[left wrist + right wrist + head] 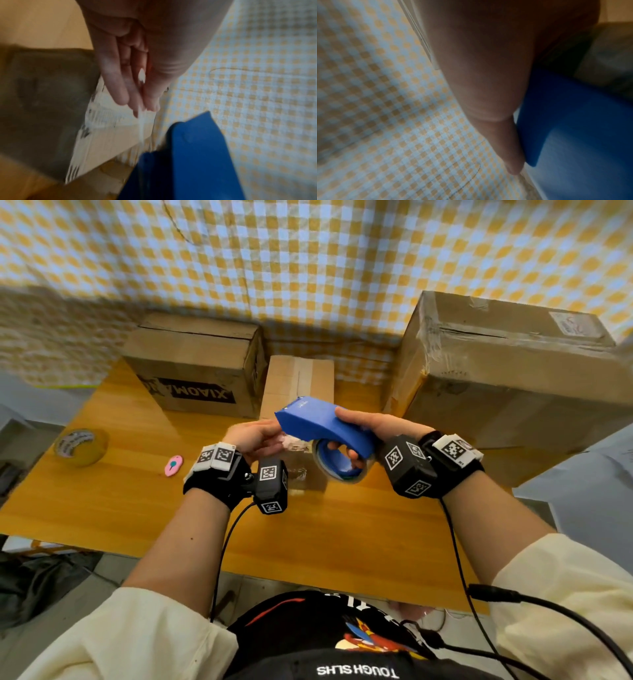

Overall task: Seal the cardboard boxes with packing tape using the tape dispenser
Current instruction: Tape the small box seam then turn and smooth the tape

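Right now: blue tape dispenser held up over the bench, just in front of the small box standing between the printed box and the large box. Right hand clamped on the dispenser, thumb along the top and fingers curled through the handle beside the tape roll. Left hand at the dispenser's nose, fingers mostly straight and bunched toward the thumb, seemingly pinching the free tape end (wrist view blurred, so hard to be certain).

Step in hand, by the look of it: drawing out a starter tail of tape before laying it on the small box.

To do it well: pull the tail straight out from the nose, flat and untwisted, sticky side kept off the fingers. Keep the right grip firm so the roll turns instead of the whole tool swinging. Then lower toward the small box's seam, anchor the tail over the near edge, press down, and draw along the seam.

Spare tape roll and pink oval item lying well left of the dispenser, out of the way.
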